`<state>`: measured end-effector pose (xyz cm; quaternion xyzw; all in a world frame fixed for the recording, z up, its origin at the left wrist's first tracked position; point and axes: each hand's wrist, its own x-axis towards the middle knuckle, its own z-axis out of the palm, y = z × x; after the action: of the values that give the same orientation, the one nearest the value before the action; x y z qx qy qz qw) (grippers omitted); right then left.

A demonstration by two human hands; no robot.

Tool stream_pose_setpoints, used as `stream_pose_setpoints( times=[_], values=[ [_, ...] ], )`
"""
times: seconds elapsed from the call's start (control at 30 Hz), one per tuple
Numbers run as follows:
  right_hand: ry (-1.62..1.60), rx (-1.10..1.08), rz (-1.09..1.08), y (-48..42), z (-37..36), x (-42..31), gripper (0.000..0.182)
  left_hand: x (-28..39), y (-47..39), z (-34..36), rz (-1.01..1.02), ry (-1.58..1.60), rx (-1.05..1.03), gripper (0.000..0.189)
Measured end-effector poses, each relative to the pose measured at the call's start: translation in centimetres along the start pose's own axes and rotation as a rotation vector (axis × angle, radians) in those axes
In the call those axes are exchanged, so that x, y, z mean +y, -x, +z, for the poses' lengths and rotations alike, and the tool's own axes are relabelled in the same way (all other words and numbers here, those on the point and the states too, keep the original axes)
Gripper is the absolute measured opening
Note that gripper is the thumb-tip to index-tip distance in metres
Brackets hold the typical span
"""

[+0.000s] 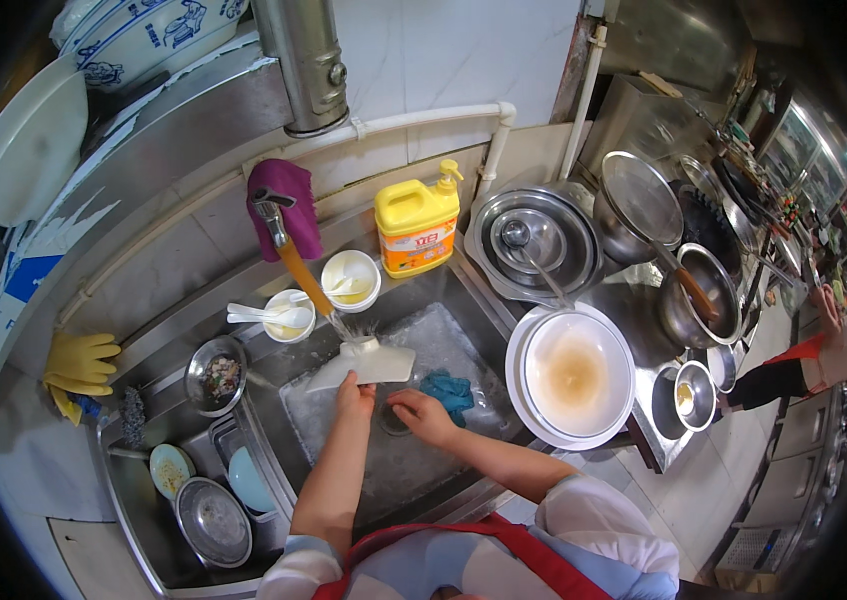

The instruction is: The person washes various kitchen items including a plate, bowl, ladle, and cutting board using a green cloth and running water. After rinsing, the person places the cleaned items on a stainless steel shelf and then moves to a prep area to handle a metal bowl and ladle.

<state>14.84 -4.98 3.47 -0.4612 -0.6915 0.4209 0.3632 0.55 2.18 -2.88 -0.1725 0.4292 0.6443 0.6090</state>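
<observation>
My left hand (pixel 356 397) grips the near edge of an angular white dish (pixel 371 364), its raised foot turned up. Water from the faucet's yellow-orange hose (pixel 305 276) splashes onto that foot. To the right, my right hand (pixel 423 416) is apart from the dish, fingers loosely bent, and nothing shows in it. Just beyond it a wet teal cloth (pixel 447 394) lies on the bottom of the stainless steel sink (pixel 408 472). The drain (pixel 396 424) is partly covered by my right hand.
Two white bowls with spoons (pixel 351 280) (pixel 288 319) and a yellow detergent jug (pixel 417 225) line the back ledge. White basins (pixel 579 375) stand at right beside steel bowls (pixel 536 240). The left basin holds dishes (pixel 213 521). Another person's arm (pixel 828 352) shows far right.
</observation>
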Motion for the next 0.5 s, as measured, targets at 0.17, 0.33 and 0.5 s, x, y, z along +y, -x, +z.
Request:
stream_pose_setpoints(
  times=[0.17, 0.33, 0.5],
  values=[
    [-0.083, 0.046, 0.114, 0.5, -0.8, 3.4, 0.014, -0.5, 0.3, -2.0, -0.044, -0.197, -0.118, 0.023],
    [-0.096, 0.139, 0.152, 1.3, -1.3, 6.1, 0.012, 2.3, 3.2, -6.9, -0.066, -0.194, -0.224, 0.036],
    [0.01, 0.109, 0.071, 1.0, -0.7, 4.5, 0.013, 3.7, 4.8, -7.9, -0.006, -0.203, -0.27, 0.038]
  ],
)
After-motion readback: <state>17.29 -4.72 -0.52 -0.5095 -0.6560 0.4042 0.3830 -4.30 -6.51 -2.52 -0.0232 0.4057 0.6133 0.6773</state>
